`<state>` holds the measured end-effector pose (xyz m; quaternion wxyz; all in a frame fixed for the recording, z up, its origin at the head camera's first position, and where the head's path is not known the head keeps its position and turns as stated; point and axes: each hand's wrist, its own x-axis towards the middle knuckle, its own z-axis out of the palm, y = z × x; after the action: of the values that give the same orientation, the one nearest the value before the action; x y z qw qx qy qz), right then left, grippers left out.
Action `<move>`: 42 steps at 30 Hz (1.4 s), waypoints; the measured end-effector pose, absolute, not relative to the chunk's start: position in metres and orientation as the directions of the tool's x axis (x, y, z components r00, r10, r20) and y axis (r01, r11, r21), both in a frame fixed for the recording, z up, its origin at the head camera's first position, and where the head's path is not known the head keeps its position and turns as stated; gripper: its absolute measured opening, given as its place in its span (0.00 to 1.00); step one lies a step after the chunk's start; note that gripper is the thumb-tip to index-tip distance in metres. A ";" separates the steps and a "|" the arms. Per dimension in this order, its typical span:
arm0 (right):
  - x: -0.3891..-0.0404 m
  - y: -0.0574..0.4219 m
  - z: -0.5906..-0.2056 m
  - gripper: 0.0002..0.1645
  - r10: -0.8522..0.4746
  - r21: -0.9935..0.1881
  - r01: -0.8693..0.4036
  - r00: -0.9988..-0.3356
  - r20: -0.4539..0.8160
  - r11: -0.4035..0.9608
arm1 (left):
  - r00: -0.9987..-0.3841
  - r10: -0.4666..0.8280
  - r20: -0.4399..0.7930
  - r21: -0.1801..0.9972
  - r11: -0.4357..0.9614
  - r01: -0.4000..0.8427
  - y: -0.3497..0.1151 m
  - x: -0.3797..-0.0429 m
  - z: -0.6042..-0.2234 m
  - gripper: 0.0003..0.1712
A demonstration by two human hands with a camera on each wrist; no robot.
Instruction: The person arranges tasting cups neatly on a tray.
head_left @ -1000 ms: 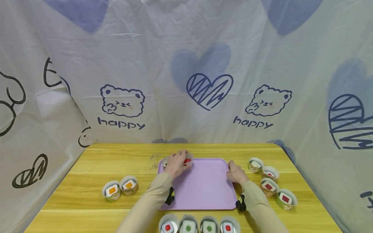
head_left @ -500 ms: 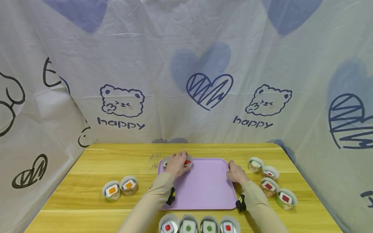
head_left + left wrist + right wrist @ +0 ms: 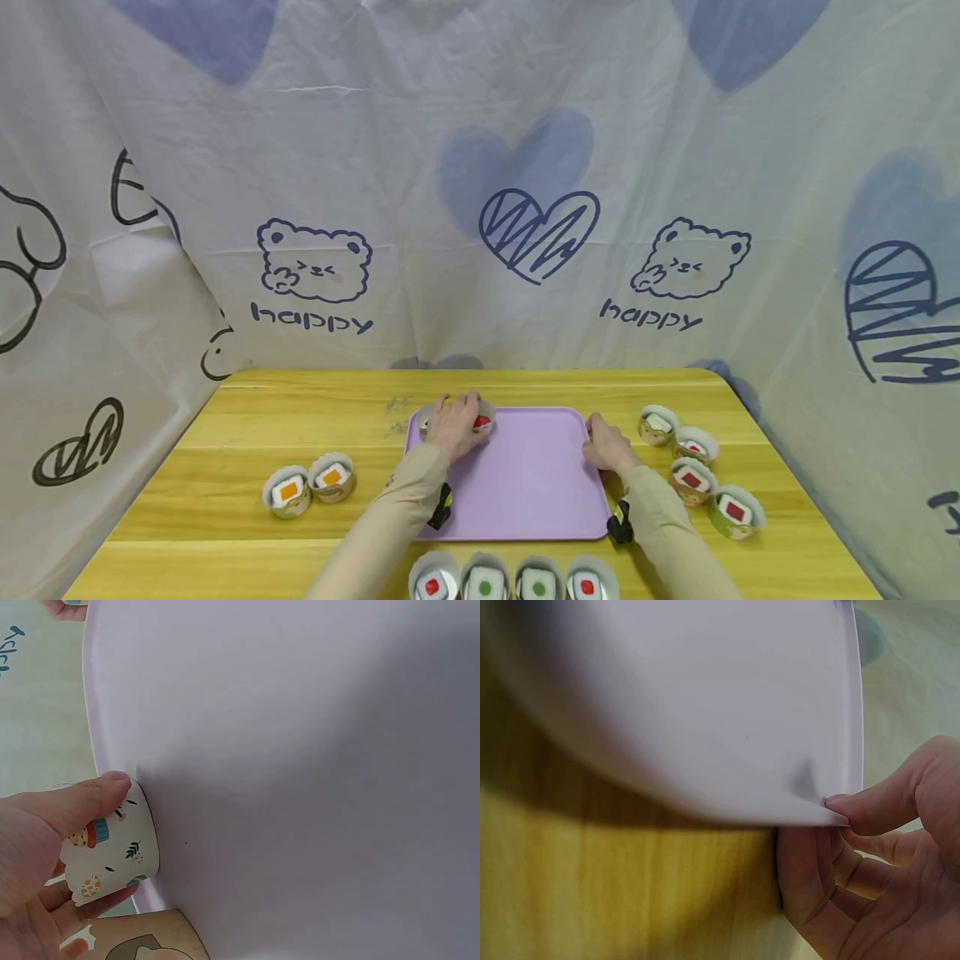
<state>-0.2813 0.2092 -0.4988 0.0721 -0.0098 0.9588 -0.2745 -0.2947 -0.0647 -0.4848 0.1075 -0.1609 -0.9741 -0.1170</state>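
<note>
At the back left of the lilac tray (image 3: 532,479), my left hand (image 3: 452,432) grips a white paper baking cup (image 3: 112,859) printed with cupcakes and leaves. Its thumb lies on one side and its fingers on the other; a red-topped piece (image 3: 482,421) shows inside in the head view. A tan paper cup (image 3: 154,937) sits right beside it in the tray's corner, partly behind the hand. My right hand (image 3: 609,446) pinches the tray's right back corner, thumb (image 3: 855,806) on the rim and fingers beneath.
Two cups with orange-topped white cakes (image 3: 330,477) stand left of the tray. Several cups, some with dark red tops (image 3: 693,482), stand to the right. A row of cups (image 3: 485,583) lines the front. A printed curtain (image 3: 420,208) hangs behind the wooden table (image 3: 217,467).
My left hand has shifted very slightly, its fingers a little looser over the cup, which moved slightly left. The right hand and the tray have stayed put.
</note>
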 end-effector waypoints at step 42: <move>-0.282 0.208 -0.497 0.16 -0.048 -0.507 0.039 -0.986 -0.157 0.861 | -0.918 0.389 -0.077 0.444 0.838 0.317 -0.251 -0.216 -0.442 0.55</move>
<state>-0.2817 0.2084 -0.4974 0.0822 -0.0025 0.9611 -0.2638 -0.2164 -0.2515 -0.4421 -0.0823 -0.1848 -0.9551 -0.2164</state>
